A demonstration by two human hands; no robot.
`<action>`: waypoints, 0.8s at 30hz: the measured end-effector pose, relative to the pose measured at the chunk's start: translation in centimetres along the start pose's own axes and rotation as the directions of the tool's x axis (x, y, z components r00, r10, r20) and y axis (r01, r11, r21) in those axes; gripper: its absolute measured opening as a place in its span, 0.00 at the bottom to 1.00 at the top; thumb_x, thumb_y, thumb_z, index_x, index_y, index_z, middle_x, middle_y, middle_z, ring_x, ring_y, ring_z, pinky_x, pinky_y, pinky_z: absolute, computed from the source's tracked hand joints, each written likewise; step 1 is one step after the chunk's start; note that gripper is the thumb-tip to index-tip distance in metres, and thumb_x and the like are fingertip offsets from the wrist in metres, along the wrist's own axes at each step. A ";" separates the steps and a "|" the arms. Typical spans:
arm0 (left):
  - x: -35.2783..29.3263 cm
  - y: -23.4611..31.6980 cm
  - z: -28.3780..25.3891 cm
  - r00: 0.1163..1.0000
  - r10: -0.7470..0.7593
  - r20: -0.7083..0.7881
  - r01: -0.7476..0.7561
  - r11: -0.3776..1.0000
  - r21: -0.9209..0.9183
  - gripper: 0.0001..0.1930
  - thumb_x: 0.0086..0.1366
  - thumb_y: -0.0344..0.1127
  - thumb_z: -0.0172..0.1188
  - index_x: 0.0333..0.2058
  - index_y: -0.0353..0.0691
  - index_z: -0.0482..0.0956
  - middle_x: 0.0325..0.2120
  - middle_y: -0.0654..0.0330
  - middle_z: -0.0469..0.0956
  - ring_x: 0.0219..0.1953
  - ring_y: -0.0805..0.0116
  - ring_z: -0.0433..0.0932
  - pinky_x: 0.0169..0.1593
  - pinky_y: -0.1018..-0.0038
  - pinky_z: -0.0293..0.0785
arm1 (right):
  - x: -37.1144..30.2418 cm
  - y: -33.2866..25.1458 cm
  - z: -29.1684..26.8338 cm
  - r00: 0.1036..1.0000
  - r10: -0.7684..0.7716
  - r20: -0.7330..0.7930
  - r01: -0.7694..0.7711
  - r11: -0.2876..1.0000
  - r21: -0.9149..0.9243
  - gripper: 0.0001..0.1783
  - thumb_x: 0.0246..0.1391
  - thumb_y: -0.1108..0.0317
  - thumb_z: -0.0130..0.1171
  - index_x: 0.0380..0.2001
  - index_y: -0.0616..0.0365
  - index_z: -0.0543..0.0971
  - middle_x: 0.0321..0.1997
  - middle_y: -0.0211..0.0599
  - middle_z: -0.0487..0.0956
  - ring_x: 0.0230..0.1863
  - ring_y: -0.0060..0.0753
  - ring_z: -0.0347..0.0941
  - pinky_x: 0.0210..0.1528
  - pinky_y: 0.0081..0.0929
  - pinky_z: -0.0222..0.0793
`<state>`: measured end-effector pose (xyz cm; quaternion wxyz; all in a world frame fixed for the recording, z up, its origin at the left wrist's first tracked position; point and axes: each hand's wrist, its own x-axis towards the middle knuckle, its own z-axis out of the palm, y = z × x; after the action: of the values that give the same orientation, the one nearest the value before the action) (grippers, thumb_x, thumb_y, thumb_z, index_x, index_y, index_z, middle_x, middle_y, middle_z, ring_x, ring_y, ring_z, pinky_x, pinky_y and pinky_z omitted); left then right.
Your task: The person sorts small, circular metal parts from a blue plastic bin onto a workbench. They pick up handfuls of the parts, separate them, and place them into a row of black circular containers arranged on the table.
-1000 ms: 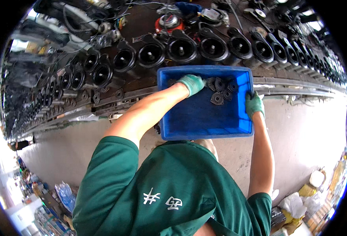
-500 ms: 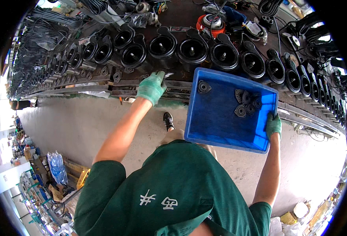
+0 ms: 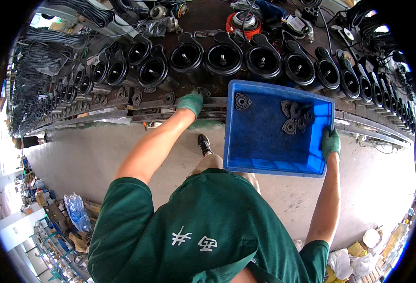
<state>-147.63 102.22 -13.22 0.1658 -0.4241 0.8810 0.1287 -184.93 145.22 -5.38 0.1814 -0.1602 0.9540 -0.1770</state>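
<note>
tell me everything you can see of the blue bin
The blue bin is an open-topped, rectangular, plastic-looking box with a scuffed interior. It sits askew beside the bench; whether it rests there is hidden. The right hand grips its right side. Inside lie dark, metal-looking flanges: one far left, others grouped toward the right.

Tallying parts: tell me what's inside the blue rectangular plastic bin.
The blue plastic bin holds one dark flanged metal disc near its far left corner; similar discs overlap toward the right, hiding parts of some.
</note>
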 end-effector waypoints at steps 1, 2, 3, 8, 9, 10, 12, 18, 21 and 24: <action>0.0 -0.1 -0.5 0.998 0.018 0.056 -0.021 0.998 0.055 0.18 0.69 0.41 0.48 0.51 0.39 0.78 0.50 0.40 0.78 0.52 0.41 0.78 0.53 0.53 0.76 | -0.3 -0.4 -0.3 1.000 0.012 0.014 -0.013 1.000 0.024 0.31 0.64 0.42 0.48 0.57 0.56 0.75 0.38 0.61 0.82 0.36 0.59 0.81 0.40 0.51 0.75; -0.1 -0.3 -0.9 0.993 0.031 0.112 -0.043 0.993 0.109 0.18 0.69 0.40 0.48 0.51 0.38 0.78 0.50 0.41 0.78 0.52 0.41 0.78 0.54 0.54 0.76 | -0.2 -0.3 -0.2 1.000 0.022 0.008 -0.022 1.000 0.020 0.31 0.64 0.42 0.49 0.56 0.57 0.75 0.37 0.60 0.82 0.35 0.59 0.81 0.40 0.51 0.74; -0.3 -0.5 -1.4 0.993 0.030 0.112 -0.040 0.995 0.093 0.18 0.68 0.39 0.51 0.52 0.38 0.77 0.50 0.41 0.78 0.52 0.41 0.78 0.54 0.55 0.76 | 0.0 0.0 0.0 1.000 0.030 0.001 -0.030 0.999 0.015 0.31 0.64 0.42 0.49 0.56 0.57 0.75 0.36 0.60 0.82 0.35 0.59 0.81 0.40 0.51 0.74; -3.4 -0.3 -5.2 0.986 0.115 -0.121 -0.157 0.887 -0.434 0.23 0.62 0.32 0.61 0.57 0.38 0.75 0.50 0.42 0.79 0.51 0.44 0.79 0.54 0.62 0.76 | 1.7 2.7 1.3 1.000 0.013 0.013 -0.013 1.000 0.019 0.32 0.63 0.41 0.48 0.54 0.58 0.77 0.35 0.58 0.83 0.34 0.59 0.81 0.39 0.51 0.74; -3.1 -0.5 -4.8 0.993 0.089 -0.081 -0.119 0.800 -0.588 0.26 0.59 0.31 0.64 0.58 0.37 0.75 0.50 0.43 0.80 0.51 0.47 0.80 0.54 0.63 0.76 | 1.6 2.6 1.2 0.999 0.029 0.027 -0.029 1.000 0.010 0.32 0.63 0.41 0.48 0.53 0.59 0.77 0.35 0.59 0.83 0.35 0.59 0.81 0.39 0.51 0.74; -3.0 -0.2 -4.8 0.997 0.066 -0.041 -0.075 0.687 -0.723 0.28 0.57 0.30 0.67 0.58 0.37 0.75 0.50 0.43 0.80 0.51 0.49 0.81 0.55 0.64 0.76 | 1.4 2.2 0.8 0.998 0.047 0.036 -0.047 0.999 0.001 0.32 0.63 0.40 0.48 0.53 0.59 0.77 0.35 0.59 0.82 0.35 0.59 0.81 0.39 0.51 0.74; -2.8 1.2 -4.5 1.000 0.004 -0.008 -0.009 0.540 -0.841 0.28 0.56 0.30 0.68 0.57 0.36 0.75 0.49 0.44 0.81 0.52 0.51 0.80 0.54 0.64 0.76 | 2.2 3.5 1.6 1.000 -0.008 -0.006 0.008 1.000 -0.017 0.32 0.63 0.40 0.47 0.52 0.58 0.78 0.36 0.59 0.82 0.36 0.59 0.81 0.39 0.51 0.74; 2.3 4.8 1.7 0.977 0.092 -0.193 -0.204 0.668 -0.716 0.27 0.56 0.38 0.69 0.55 0.38 0.78 0.50 0.45 0.81 0.54 0.48 0.78 0.56 0.63 0.74 | 2.9 5.2 -0.6 1.000 0.005 0.001 -0.005 1.000 -0.007 0.30 0.64 0.40 0.47 0.48 0.56 0.80 0.29 0.54 0.82 0.28 0.52 0.81 0.32 0.47 0.74; 1.3 7.7 0.8 0.966 -0.020 -0.256 -0.126 0.831 -0.541 0.27 0.57 0.40 0.68 0.55 0.38 0.78 0.51 0.44 0.80 0.55 0.47 0.78 0.57 0.61 0.73 | 3.1 7.5 -2.1 0.998 0.057 0.003 -0.057 0.987 0.152 0.28 0.64 0.40 0.49 0.44 0.56 0.79 0.20 0.42 0.78 0.16 0.37 0.75 0.19 0.39 0.70; -0.2 6.9 1.5 0.834 0.103 -0.542 -0.195 0.974 -0.114 0.26 0.57 0.40 0.67 0.54 0.36 0.78 0.50 0.42 0.79 0.53 0.47 0.78 0.56 0.59 0.74 | 3.6 9.6 -2.9 0.995 0.102 -0.017 -0.097 0.973 0.210 0.28 0.64 0.40 0.48 0.43 0.57 0.79 0.21 0.45 0.79 0.16 0.41 0.76 0.21 0.42 0.71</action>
<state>-152.68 107.11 -13.94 -0.1313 -0.3851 0.9090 0.0906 -191.59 153.26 -7.65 0.1927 -0.0899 0.9394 -0.2688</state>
